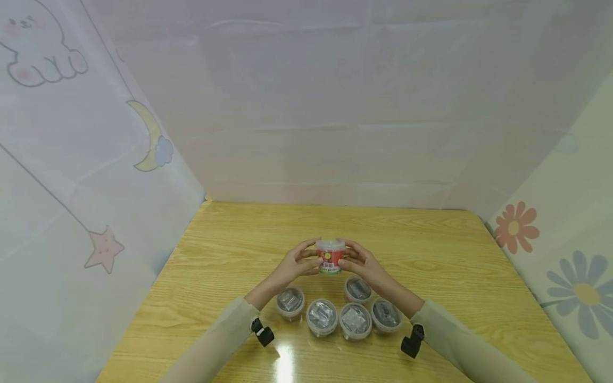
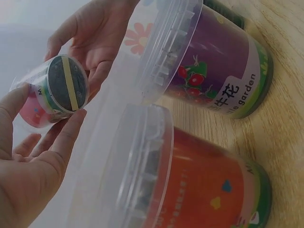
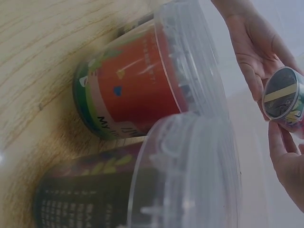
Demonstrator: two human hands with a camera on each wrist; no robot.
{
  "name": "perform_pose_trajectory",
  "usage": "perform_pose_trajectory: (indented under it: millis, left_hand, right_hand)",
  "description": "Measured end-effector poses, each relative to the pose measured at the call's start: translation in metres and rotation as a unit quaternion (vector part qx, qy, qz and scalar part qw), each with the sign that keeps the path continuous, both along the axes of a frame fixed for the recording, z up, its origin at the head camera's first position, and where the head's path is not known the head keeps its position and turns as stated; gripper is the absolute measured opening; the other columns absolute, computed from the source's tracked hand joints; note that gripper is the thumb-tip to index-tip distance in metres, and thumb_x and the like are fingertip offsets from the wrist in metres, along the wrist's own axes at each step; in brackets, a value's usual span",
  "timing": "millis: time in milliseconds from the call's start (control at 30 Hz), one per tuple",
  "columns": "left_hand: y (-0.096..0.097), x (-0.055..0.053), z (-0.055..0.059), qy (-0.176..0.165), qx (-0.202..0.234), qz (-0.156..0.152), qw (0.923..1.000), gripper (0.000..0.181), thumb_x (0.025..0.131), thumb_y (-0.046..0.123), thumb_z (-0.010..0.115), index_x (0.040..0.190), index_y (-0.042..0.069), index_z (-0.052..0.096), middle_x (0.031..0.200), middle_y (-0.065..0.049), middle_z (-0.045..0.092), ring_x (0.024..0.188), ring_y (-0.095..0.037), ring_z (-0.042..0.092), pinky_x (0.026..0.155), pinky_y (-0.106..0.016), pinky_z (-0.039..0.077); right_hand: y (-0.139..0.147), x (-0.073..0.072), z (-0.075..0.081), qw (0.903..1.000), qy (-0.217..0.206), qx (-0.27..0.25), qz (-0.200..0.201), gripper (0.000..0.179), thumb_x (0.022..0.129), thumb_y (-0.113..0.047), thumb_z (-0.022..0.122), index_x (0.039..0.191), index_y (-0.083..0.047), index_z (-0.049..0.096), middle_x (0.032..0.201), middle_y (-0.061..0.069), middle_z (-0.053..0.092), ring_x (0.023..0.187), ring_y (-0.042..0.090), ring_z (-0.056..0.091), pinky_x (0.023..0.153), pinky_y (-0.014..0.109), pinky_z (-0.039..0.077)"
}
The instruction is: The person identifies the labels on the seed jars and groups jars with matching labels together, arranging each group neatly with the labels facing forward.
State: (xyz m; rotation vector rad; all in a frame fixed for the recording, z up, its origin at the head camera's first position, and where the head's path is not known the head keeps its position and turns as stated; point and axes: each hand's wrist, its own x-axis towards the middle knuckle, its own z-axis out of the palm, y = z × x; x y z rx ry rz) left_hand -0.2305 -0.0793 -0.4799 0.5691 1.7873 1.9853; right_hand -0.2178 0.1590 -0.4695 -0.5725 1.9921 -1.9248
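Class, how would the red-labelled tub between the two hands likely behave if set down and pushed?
The red-labelled tub is probably stiff: it looks undented between the left hand and right hand. Its smooth surface may be slippery. Being round, it could roll if tipped onto its side.

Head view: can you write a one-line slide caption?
Left hand and right hand hold up a red-labelled cup over a wooden table where five more cups stand.

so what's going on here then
Someone's left hand and right hand together hold a red-labelled cup, raised above the wooden table. Its dark underside, crossed by a yellow strip, shows in both wrist views. Five other lidded cups stand on the table, with neither hand on them.
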Motion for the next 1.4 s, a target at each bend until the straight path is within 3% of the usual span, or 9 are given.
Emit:
perform_pose_trajectory:
  millis: [133,367,533,767,1067,1200,1400]
  left_hand:
    - [0.0,0.0,0.0,0.0,0.005,0.001,1.0,0.057,0.091,0.021,0.061,0.142,0.025,0.036,0.133,-0.016,0.048,0.114,-0.027,0.055,0.089,-0.041,0.051]
    - [0.0,0.002,0.004,0.0,0.003,0.024,0.9997,0.061,0.089,0.025,0.064,0.143,0.02,0.035,0.131,-0.017,0.049,0.109,-0.026,0.059,0.09,-0.047,0.049]
    - [0.001,0.003,0.006,0.003,-0.005,0.052,0.9986,0.06,0.087,0.026,0.066,0.14,0.024,0.038,0.128,-0.018,0.051,0.105,-0.028,0.061,0.091,-0.054,0.046]
    - [0.003,0.002,0.005,0.01,-0.011,0.061,0.998,0.062,0.085,0.027,0.068,0.14,0.024,0.038,0.127,-0.017,0.051,0.105,-0.028,0.061,0.089,-0.053,0.047]
    - [0.001,-0.003,0.003,0.008,-0.013,0.056,0.9983,0.05,0.096,0.031,0.052,0.141,0.016,0.035,0.128,-0.019,0.052,0.108,-0.033,0.059,0.085,-0.042,0.053]
    - [-0.001,-0.005,0.005,0.011,-0.013,0.053,0.9985,0.047,0.098,0.028,0.048,0.141,0.015,0.035,0.128,-0.021,0.052,0.11,-0.036,0.057,0.087,-0.045,0.052]
    - [-0.005,-0.004,0.018,0.011,-0.021,0.052,0.9984,0.048,0.099,0.021,0.046,0.142,0.007,0.031,0.129,-0.025,0.049,0.111,-0.038,0.057,0.09,-0.048,0.049]
  right_hand:
    - [-0.001,0.0,0.001,1.0,-0.003,-0.003,0.004,0.058,0.095,-0.018,0.054,0.146,-0.014,0.026,0.137,0.018,0.041,0.124,0.033,0.044,0.097,0.062,0.036]
    - [-0.002,0.002,0.005,1.0,-0.002,-0.002,-0.004,0.056,0.095,-0.019,0.054,0.145,-0.012,0.028,0.135,0.021,0.039,0.125,0.037,0.042,0.098,0.061,0.036]
    - [-0.004,0.0,0.004,0.9998,0.005,0.007,-0.02,0.054,0.095,-0.019,0.054,0.143,-0.009,0.03,0.131,0.021,0.042,0.116,0.03,0.051,0.097,0.061,0.038]
    - [-0.004,-0.003,0.002,0.9996,0.004,0.006,-0.027,0.053,0.095,-0.019,0.055,0.141,-0.009,0.033,0.128,0.019,0.045,0.11,0.02,0.056,0.095,0.061,0.039]
    - [-0.004,-0.006,0.003,0.9994,0.004,0.019,-0.028,0.049,0.094,-0.017,0.055,0.139,-0.01,0.037,0.127,0.021,0.046,0.112,0.027,0.054,0.096,0.058,0.041]
    - [-0.006,-0.007,0.006,0.9991,0.007,0.034,-0.026,0.05,0.094,-0.018,0.056,0.139,-0.009,0.036,0.129,0.021,0.045,0.115,0.032,0.052,0.096,0.057,0.041]
    - [-0.009,-0.013,0.008,0.9983,0.018,0.049,-0.026,0.051,0.093,-0.018,0.057,0.139,-0.01,0.037,0.129,0.021,0.045,0.115,0.034,0.052,0.096,0.051,0.044]
